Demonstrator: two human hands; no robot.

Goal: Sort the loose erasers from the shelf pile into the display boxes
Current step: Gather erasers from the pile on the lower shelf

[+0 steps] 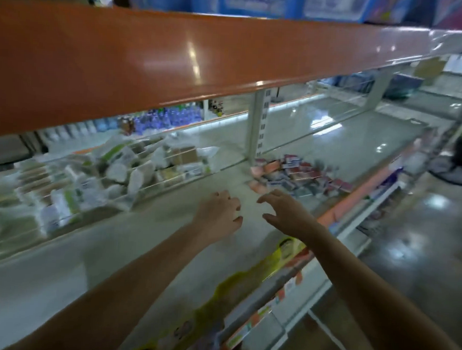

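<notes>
Both hands hover empty, fingers loosely spread: left hand (221,212), right hand (285,211), just short of the eraser pile (296,175) on the white shelf (153,240). I'd pinch one eraser off the near edge rather than rake. Clear display boxes (97,179) sit left; glossy floor (420,236) right.

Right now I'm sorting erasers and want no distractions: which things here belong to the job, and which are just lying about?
Belongs to the job:
- pile of loose erasers
- left hand, empty, fingers loosely curled
- right hand, empty, reaching toward the pile

Just lying about:
- clear bins of white packets, too blurred to identify
- bottles on the far shelf
- orange shelf edge overhead
</notes>
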